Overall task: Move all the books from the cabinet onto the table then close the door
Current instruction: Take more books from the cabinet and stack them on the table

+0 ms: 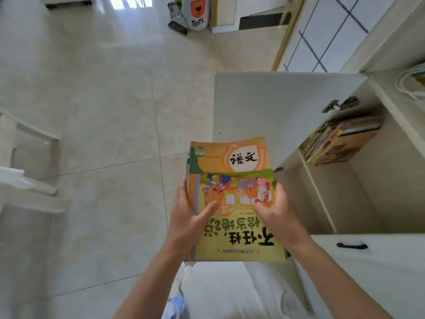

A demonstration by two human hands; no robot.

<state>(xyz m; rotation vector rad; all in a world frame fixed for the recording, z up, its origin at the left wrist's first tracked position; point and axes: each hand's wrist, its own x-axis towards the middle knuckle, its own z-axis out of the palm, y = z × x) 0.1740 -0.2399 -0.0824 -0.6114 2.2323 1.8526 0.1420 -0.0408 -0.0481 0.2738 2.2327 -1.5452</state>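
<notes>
I hold a stack of books [232,166] in front of me, above the floor. A yellow-green picture book lies on top; an orange one with black characters sticks out beneath. My left hand [187,221] grips the stack's left edge, thumb on the cover. My right hand [277,212] grips its right edge, thumb also on top. To the right stands the white cabinet [358,199] with its door [271,104] swung open. More books [340,141] stand packed on a shelf inside.
A closed white door with a black handle [351,246] sits below the open compartment. A white toy bag [196,12] stands on the tiled floor far ahead. White furniture [25,162] shows at the left edge. A white bag [411,84] lies on the upper shelf.
</notes>
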